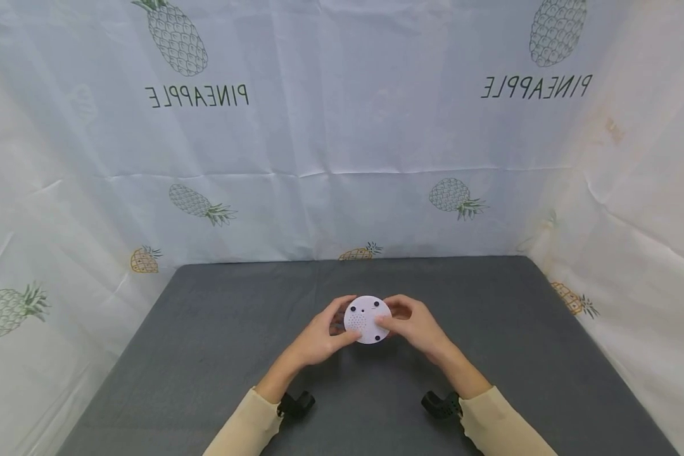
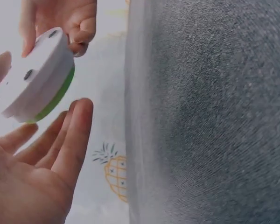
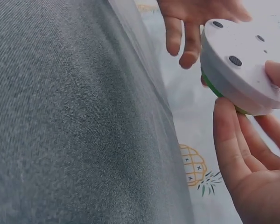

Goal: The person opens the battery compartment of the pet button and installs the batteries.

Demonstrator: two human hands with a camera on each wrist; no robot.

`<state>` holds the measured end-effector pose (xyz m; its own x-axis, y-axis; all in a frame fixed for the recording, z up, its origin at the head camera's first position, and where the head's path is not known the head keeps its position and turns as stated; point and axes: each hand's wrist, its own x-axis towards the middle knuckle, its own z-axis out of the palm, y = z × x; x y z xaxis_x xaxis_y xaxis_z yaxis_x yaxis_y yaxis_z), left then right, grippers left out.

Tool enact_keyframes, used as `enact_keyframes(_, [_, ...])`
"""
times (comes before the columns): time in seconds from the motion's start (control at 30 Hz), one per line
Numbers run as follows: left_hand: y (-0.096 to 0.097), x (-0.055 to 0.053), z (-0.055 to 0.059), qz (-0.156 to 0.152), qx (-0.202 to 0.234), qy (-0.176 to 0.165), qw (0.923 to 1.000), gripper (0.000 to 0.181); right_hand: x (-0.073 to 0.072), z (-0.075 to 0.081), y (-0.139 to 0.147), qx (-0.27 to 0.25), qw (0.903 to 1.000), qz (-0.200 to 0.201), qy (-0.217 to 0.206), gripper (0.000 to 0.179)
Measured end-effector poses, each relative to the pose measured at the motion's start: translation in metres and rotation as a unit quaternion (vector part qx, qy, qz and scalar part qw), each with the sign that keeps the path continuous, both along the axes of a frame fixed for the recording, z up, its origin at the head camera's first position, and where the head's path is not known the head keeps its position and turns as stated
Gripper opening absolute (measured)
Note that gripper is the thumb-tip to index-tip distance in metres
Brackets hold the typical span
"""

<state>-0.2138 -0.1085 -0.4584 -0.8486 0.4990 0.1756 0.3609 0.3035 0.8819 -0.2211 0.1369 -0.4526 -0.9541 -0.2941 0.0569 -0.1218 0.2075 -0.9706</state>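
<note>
A round white device (image 1: 367,322) is raised above the grey table, its flat face toward the head camera. That face carries small dark round feet and a patch of tiny holes; a green band (image 2: 56,100) runs round its far side. From the left, my left hand (image 1: 317,339) holds the rim, thumb on the face, with some fingers stretched out behind. My right hand (image 1: 420,326) grips the opposite side, its thumb pressed on the face and its fingertips under the green edge, as the right wrist view shows.
A dark grey cloth-covered table (image 1: 234,329) spreads beneath both hands. White curtains (image 1: 342,126) printed with pineapples enclose the back and sides. Black wrist cameras sit below both hands, at the cuffs of the cream sleeves (image 1: 247,424).
</note>
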Motion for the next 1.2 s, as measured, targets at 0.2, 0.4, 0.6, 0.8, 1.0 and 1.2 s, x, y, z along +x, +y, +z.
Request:
enact_keyframes(0.2, [0.000, -0.001, 0.005, 0.030, -0.017, 0.007, 0.9994, 0.050, 0.003, 0.000, 0.003, 0.015, 0.9986, -0.003, 0.051, 0.042])
enact_keyframes(0.4, [0.000, -0.004, 0.006, 0.034, 0.001, -0.034, 0.9988, 0.044, 0.006, -0.002, 0.003, 0.021, 0.9938, -0.009, 0.109, 0.040])
enact_keyframes(0.6, [0.003, -0.005, 0.007, 0.010, 0.036, -0.059, 0.9975, 0.043, 0.007, -0.007, 0.002, 0.015, 0.9880, -0.006, 0.154, 0.039])
enact_keyframes(0.8, [0.005, -0.005, 0.007, -0.014, 0.083, -0.063, 0.9945, 0.042, 0.007, -0.007, 0.002, 0.009, 0.9861, 0.001, 0.166, 0.041])
enact_keyframes(1.0, [0.005, -0.006, 0.004, -0.012, 0.096, -0.053, 0.9939, 0.042, 0.008, 0.001, 0.005, 0.016, 0.9919, 0.022, 0.124, 0.048])
enact_keyframes(1.2, [0.004, -0.008, -0.001, 0.004, 0.082, -0.029, 0.9962, 0.044, 0.011, 0.009, 0.006, -0.001, 0.9971, 0.050, 0.058, 0.050])
